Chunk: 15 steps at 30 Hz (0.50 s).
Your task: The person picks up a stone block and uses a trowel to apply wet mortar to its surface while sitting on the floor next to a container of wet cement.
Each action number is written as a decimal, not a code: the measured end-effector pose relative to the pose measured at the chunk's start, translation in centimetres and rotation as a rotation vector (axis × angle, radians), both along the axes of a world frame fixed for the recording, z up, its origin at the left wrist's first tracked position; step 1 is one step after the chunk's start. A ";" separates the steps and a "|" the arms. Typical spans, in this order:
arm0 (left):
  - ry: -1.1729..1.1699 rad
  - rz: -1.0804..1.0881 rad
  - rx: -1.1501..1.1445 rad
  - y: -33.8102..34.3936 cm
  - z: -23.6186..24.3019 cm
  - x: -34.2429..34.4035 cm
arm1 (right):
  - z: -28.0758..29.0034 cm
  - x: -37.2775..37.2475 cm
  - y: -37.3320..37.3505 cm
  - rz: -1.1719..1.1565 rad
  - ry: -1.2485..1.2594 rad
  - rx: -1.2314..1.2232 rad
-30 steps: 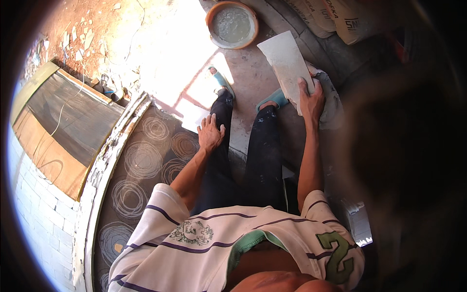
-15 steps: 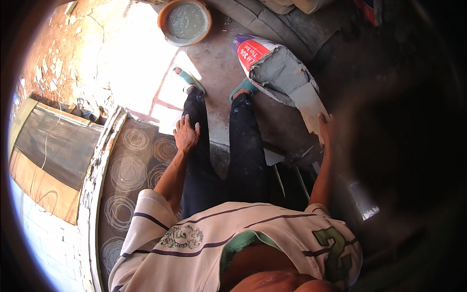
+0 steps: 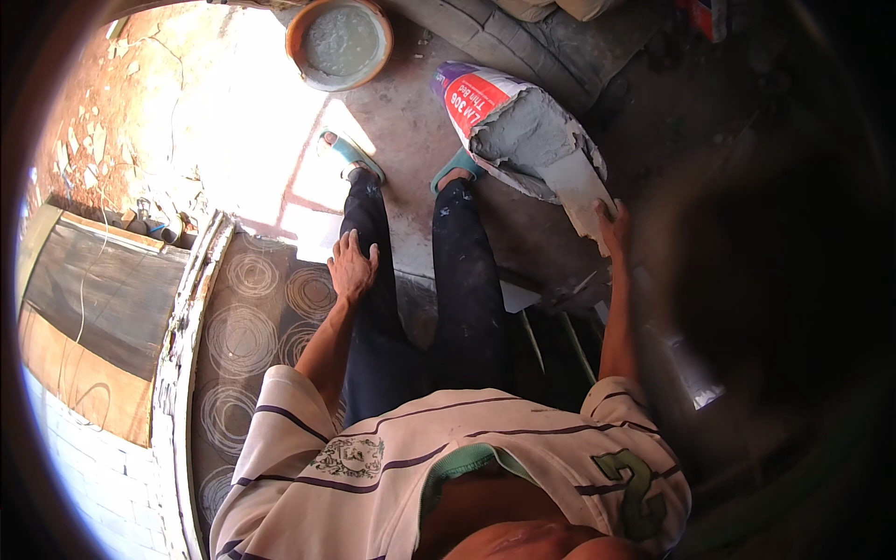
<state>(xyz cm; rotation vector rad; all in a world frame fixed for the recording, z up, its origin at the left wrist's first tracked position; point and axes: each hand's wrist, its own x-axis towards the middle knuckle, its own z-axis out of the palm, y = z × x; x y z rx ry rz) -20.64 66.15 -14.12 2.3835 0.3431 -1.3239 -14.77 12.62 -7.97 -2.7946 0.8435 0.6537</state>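
Head view shows the right hand gripping a pale board, its far end in an open bag of grey powder, scooping apparently begun but lifting-out undone, the left hand loosely spread on the leg.

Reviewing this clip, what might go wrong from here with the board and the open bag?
1. Grey powder could spill, since the pale board reaches into the open mouth of the bag.
2. A spill might land on the teal sandal close beside the bag.
3. The bare right hand grips the board's near end, so dust might irritate the skin.
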 end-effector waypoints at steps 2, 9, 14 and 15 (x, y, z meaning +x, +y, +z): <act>0.012 -0.003 0.026 0.2 0.1 -0.7 | -0.7 1.8 0.9 -0.044 0.045 0.141; -0.002 -0.011 0.051 -0.9 0.0 -1.5 | -3.9 2.5 4.6 0.011 -0.006 0.195; -0.014 -0.034 0.077 -1.2 0.2 -1.5 | -3.4 4.8 6.7 -0.029 -0.084 0.257; -0.025 -0.040 0.078 -1.4 0.1 -1.5 | -3.2 5.5 6.5 -0.021 -0.066 0.267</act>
